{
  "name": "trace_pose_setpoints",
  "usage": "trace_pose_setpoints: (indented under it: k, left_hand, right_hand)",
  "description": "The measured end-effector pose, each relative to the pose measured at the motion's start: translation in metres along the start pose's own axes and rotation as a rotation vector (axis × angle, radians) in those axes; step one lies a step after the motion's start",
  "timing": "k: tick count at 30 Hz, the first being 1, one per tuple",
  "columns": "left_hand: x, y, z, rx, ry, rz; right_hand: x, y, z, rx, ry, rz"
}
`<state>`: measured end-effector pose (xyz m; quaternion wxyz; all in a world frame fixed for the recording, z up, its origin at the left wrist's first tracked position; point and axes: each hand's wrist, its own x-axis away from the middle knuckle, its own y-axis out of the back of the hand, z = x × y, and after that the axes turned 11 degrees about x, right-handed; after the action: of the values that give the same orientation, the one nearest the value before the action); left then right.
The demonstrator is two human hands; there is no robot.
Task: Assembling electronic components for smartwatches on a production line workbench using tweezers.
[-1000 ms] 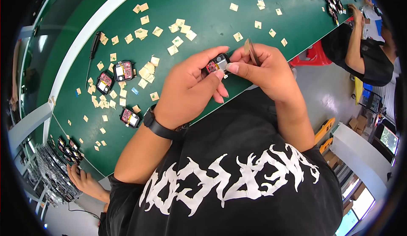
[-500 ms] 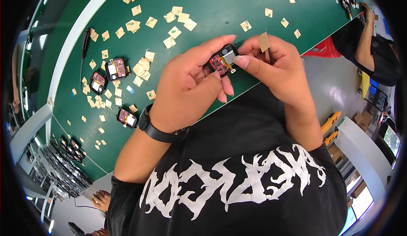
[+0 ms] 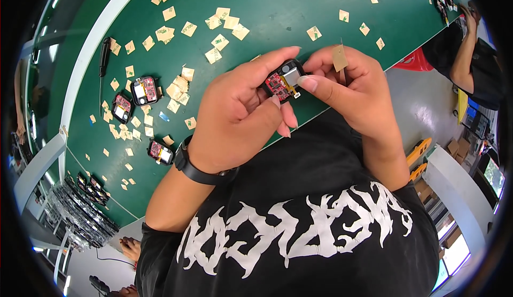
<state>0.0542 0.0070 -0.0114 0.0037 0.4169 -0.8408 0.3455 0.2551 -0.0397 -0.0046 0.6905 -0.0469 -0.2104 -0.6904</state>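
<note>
My left hand (image 3: pixel 235 112), with a black watch on its wrist, is closed around a small black device casing (image 3: pixel 278 87), open to show a red circuit board and a silver battery. Pressed against the battery's edge is the thumb of my right hand (image 3: pixel 350 83). Its curled fingers also hold a thin pointed tool, apparently tweezers, mostly hidden by the fingers. A tan paper square (image 3: pixel 340 58) sits at the tool's upper end. To the left on the green table (image 3: pixel 267 8) lie three similar open devices, one of them (image 3: pixel 145 91) beside a second, the third near my left forearm.
Many tan paper squares (image 3: pixel 176 91) are scattered over the table. A black-handled screwdriver (image 3: pixel 104 56) lies at the left. Stacked black parts (image 3: pixel 80 217) stand at the lower left. Another person's arm (image 3: pixel 464 56) shows at the far right, and a hand (image 3: pixel 130 248) at the lower left.
Both hands and the device have shifted very slightly right and down in the picture. The grip on the device and the thumb's place at the battery look the same.
</note>
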Motion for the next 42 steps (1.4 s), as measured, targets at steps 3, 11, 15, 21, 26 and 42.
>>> trace_pose_setpoints:
  k: [3, 11, 15, 21, 26, 42]
  left_hand:
    - [-0.001, 0.002, -0.001, 0.024, 0.036, 0.002]
    - [-0.002, 0.001, -0.003, 0.027, 0.049, -0.003]
    - [-0.002, 0.0, -0.004, -0.028, 0.064, -0.003]
    - [0.001, -0.001, -0.001, -0.008, 0.047, -0.03]
    - [0.002, 0.007, 0.002, -0.094, 0.019, 0.028]
    - [0.0, 0.007, 0.005, -0.318, -0.071, 0.13]
  right_hand:
    - [0.0, 0.0, 0.0, -0.003, 0.001, 0.002]
    - [0.0, 0.001, 0.0, -0.002, 0.021, 0.009]
    - [0.002, 0.002, 0.0, -0.014, 0.035, -0.006]
    - [0.002, -0.002, -0.002, -0.007, 0.051, 0.001]
    - [0.009, 0.0, 0.004, 0.003, 0.003, 0.001]
    - [0.047, 0.018, 0.003, 0.436, 0.244, 0.022]
